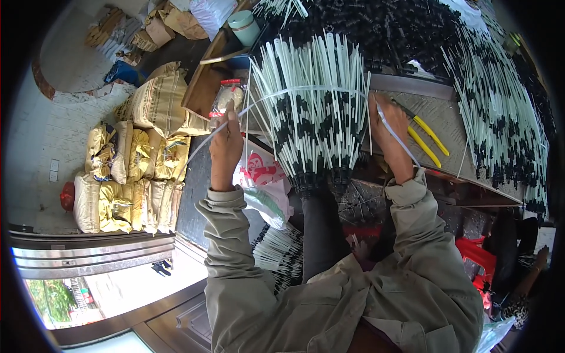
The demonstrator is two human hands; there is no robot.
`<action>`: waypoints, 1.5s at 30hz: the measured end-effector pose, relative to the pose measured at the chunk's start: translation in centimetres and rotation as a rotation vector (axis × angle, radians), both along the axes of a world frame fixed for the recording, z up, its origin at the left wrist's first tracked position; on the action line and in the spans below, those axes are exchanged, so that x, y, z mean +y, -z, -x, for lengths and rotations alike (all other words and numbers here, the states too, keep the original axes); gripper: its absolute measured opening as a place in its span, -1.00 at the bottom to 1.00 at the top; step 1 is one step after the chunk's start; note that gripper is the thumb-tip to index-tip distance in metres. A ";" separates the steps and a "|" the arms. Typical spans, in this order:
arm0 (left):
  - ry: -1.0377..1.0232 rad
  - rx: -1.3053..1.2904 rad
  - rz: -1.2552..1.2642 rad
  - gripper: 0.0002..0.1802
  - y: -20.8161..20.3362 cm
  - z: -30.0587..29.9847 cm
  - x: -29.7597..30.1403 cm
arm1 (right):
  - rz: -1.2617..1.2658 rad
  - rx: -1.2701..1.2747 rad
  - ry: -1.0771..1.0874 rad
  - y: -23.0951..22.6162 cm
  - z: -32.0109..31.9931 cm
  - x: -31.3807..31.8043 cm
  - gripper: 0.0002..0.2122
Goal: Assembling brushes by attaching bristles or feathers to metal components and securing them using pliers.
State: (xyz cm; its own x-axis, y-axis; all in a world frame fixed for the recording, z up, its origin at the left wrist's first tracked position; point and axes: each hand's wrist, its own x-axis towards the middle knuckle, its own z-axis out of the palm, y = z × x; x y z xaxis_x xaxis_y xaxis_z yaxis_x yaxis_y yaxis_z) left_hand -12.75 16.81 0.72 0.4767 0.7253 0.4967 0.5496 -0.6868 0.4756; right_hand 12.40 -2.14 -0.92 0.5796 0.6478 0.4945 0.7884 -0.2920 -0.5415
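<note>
A large bundle of thin whitish rods with black fittings (318,129) stands in front of me at the bench edge. A translucent white strap (300,89) runs across the upper part of the bundle. My left hand (226,147) is closed on the strap at the bundle's left side, and a loose tail hangs down past the wrist. On the right, close beside the rods, my right hand (389,123) grips the strap's other end, which trails over the back of the hand. The strap behind the bundle is hidden.
Yellow-handled pliers (428,141) lie right of my right hand. More rods (500,112) are piled at the right, black parts (388,35) at the back. A clear jar (227,97) and a green canister (243,27) stand left. Stacked sacks (135,182) fill the left floor.
</note>
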 end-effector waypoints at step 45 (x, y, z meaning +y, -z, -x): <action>0.255 -1.100 1.460 -0.64 13.1 -1.6 -14.5 | -0.480 1.722 -0.146 7.9 5.5 -7.0 -0.81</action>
State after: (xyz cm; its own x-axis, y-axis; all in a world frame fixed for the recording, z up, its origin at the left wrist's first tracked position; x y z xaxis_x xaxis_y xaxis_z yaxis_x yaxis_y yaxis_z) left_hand -11.16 2.32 -12.35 0.5649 0.7833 -0.2593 -0.4221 0.5444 0.7249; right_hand 6.95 -9.09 -8.85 0.5506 0.7318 -0.4016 -0.6951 0.1356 -0.7060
